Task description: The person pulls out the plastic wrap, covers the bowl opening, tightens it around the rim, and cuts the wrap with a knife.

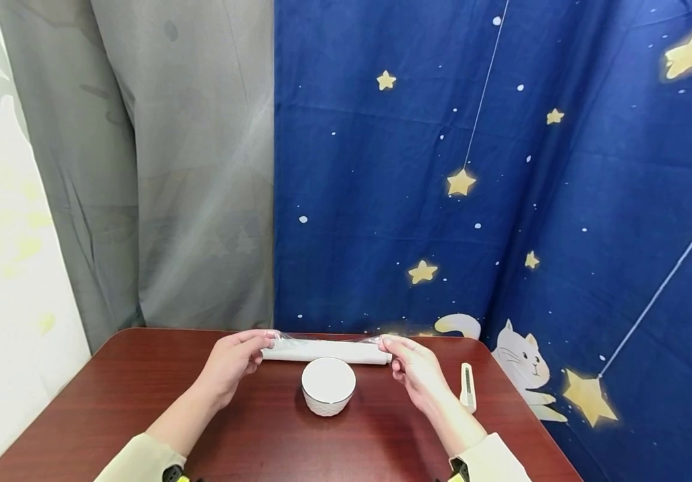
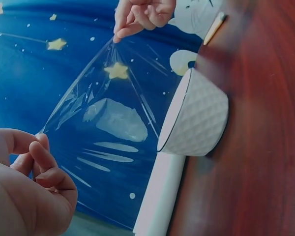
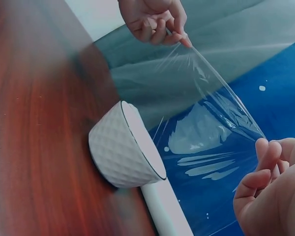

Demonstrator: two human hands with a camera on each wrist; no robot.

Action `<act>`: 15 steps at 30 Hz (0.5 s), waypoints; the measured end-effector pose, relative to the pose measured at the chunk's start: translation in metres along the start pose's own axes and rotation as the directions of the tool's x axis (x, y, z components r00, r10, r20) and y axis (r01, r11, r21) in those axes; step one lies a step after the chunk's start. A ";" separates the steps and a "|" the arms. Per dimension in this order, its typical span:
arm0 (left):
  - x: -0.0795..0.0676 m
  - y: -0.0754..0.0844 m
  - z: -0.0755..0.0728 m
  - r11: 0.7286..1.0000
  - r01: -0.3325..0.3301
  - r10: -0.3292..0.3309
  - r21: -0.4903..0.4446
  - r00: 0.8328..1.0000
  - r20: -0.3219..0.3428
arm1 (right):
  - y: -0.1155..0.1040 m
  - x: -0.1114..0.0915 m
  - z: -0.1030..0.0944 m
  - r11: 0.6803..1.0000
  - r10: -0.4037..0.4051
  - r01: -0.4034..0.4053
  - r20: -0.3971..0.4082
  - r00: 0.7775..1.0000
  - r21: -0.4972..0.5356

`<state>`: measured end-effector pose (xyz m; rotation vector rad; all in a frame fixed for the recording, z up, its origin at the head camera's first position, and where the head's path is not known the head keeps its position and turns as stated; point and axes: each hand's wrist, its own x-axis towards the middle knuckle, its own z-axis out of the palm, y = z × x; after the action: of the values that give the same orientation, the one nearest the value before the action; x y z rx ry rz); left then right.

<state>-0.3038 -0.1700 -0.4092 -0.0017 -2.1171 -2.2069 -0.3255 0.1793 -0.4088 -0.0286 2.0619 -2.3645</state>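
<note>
My left hand [image 1: 232,365] pinches one corner of a clear sheet of plastic wrap [image 2: 119,120] between thumb and fingers. The opposite corner is pinched by my right hand [image 1: 416,371], so the upper edge stretches between the two hands. Shiny creases run down the sheet toward the white roll of wrap [image 1: 333,351], which lies across the far part of the table. In front of the roll stands a white bowl [image 1: 329,395] with a diamond-textured side and a dark rim line, upright and between my forearms. Both wrist views show the sheet hanging beyond the bowl.
A white utility knife [image 1: 468,388] lies on the reddish-brown table [image 1: 297,448], just right of my right forearm. Behind the table's far edge hang a grey curtain [image 1: 201,201] and a blue curtain [image 1: 370,187] with stars and a cat.
</note>
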 end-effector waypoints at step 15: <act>-0.031 -0.014 -0.004 0.999 0.037 -0.035 -0.035 0.998 0.060 | 0.016 -0.034 -0.012 0.998 0.057 -0.056 0.049 0.997 -0.025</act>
<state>-0.2734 -0.1717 -0.4250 -0.0326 -2.1230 -2.2937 -0.2922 0.1899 -0.4262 -0.0284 2.0408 -2.2830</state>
